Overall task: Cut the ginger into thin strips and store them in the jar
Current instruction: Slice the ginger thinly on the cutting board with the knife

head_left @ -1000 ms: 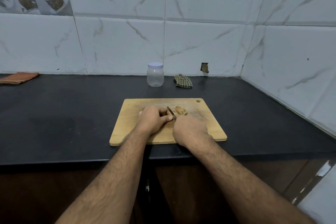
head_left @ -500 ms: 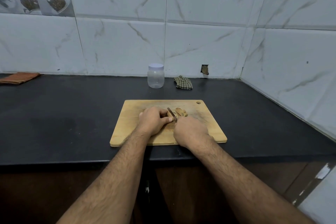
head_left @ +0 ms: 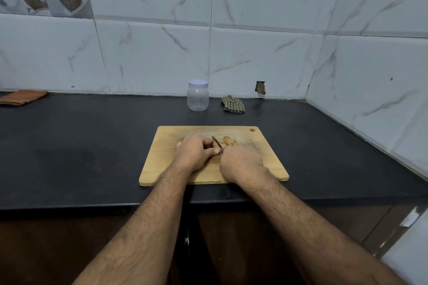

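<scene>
I am gripping the knife (head_left: 217, 143) in my right hand (head_left: 240, 162) | left hand (head_left: 195, 152) curling over, pinning ginger (head_left: 228, 140) | cutting board (head_left: 162, 162) | jar (head_left: 198, 96) capped.

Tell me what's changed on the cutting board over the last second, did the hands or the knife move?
Almost nothing. The left hand still holds the ginger down and the right hand keeps its grip on the knife, blade at the same slant; any cutting stroke is too small to see. The loose ginger pieces, cutting board, closed jar and both cloths stayed put.
</scene>
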`<state>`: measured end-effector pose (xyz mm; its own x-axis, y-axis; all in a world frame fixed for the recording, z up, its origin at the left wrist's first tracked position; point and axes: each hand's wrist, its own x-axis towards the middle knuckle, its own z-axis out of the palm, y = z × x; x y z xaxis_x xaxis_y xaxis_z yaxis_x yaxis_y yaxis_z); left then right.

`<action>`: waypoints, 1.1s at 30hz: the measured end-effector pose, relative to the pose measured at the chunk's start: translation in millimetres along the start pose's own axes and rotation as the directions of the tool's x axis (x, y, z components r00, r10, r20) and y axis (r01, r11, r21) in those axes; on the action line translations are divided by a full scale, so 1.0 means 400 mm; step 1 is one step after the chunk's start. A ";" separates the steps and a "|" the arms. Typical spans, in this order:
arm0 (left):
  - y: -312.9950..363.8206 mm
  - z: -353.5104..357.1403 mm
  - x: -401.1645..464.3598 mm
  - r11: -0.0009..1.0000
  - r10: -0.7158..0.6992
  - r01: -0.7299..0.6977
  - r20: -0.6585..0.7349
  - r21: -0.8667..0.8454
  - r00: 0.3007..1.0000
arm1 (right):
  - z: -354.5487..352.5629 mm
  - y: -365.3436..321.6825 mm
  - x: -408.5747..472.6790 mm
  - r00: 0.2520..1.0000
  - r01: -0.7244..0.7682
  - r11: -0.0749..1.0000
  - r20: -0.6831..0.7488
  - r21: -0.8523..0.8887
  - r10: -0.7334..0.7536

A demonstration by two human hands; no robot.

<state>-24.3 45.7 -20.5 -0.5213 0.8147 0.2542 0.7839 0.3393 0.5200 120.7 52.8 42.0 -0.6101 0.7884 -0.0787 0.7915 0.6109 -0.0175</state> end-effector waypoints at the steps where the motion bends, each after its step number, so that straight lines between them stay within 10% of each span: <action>1: -0.001 0.000 0.000 1.000 -0.001 0.001 0.000 0.005 1.000 | 0.000 -0.001 0.002 1.000 0.005 1.000 0.002 -0.010 -0.005; 33: -0.005 0.002 -0.002 1.000 -0.026 0.026 0.003 -0.005 1.000 | -0.007 0.053 -0.058 1.000 -0.025 0.997 0.014 0.077 0.024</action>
<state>-25.1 45.0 -22.3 -0.5408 0.8067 0.2380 0.7682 0.3584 0.5305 151.7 47.6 46.3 -0.5901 0.8019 -0.0935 0.8071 0.5831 -0.0927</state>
